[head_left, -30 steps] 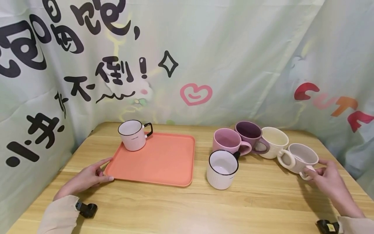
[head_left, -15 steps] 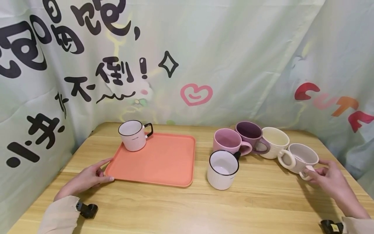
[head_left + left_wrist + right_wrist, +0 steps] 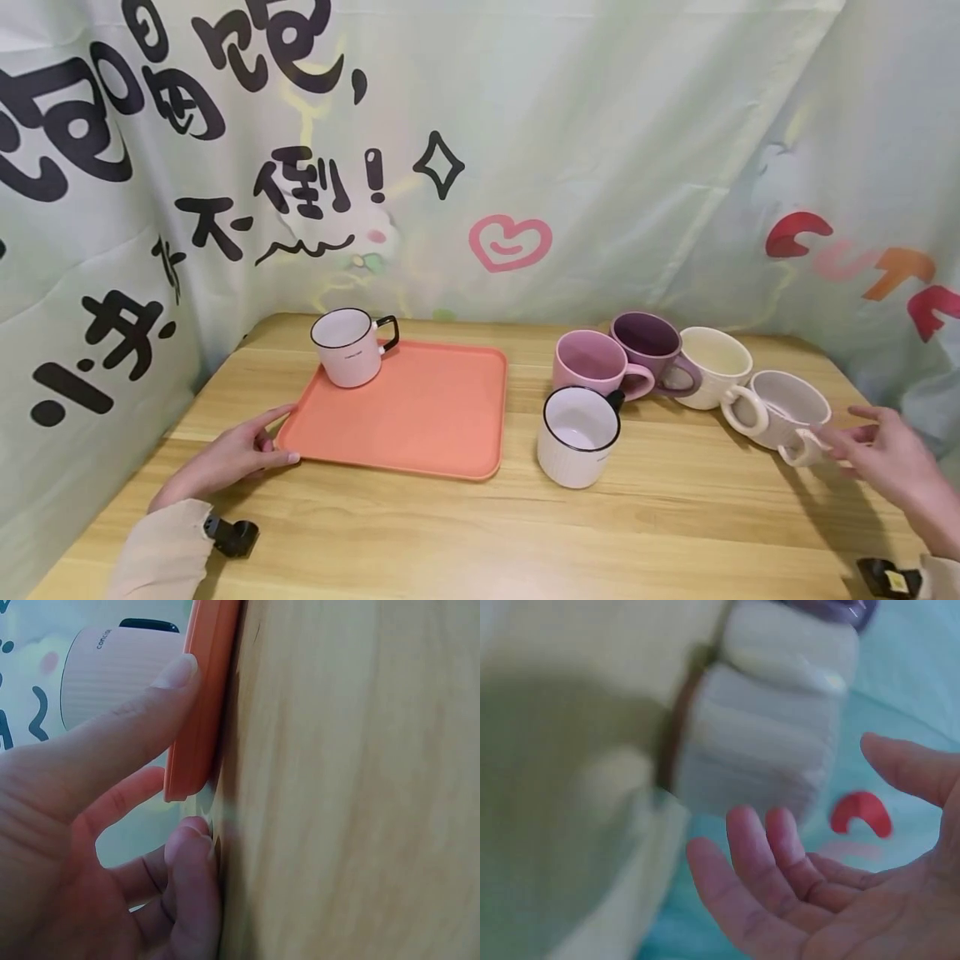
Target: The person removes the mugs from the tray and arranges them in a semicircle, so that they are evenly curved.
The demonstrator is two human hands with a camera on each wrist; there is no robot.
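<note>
My left hand (image 3: 240,454) grips the near left corner of an orange tray (image 3: 420,417), its thumb on the rim in the left wrist view. A white mug (image 3: 352,354) with black rim and handle stands at the tray's far left corner. At the far right my right hand (image 3: 888,454) is beside a pale grey mug (image 3: 787,408), its fingers spread and holding nothing. In the right wrist view a gap shows between thumb and fingers, with the blurred grey mug (image 3: 757,750) beyond the fingertips.
Left of the grey mug stand a cream mug (image 3: 712,367), a dark purple mug (image 3: 648,346) and a pink mug (image 3: 588,362), closely grouped. In front of the pink one is another white mug (image 3: 577,442) with a black rim. A printed curtain (image 3: 600,167) hangs behind the wooden table (image 3: 450,533).
My right hand has let go of the grey mug's handle and moved right, away from it. The left hand stays on the tray. The head view has shifted slightly.
</note>
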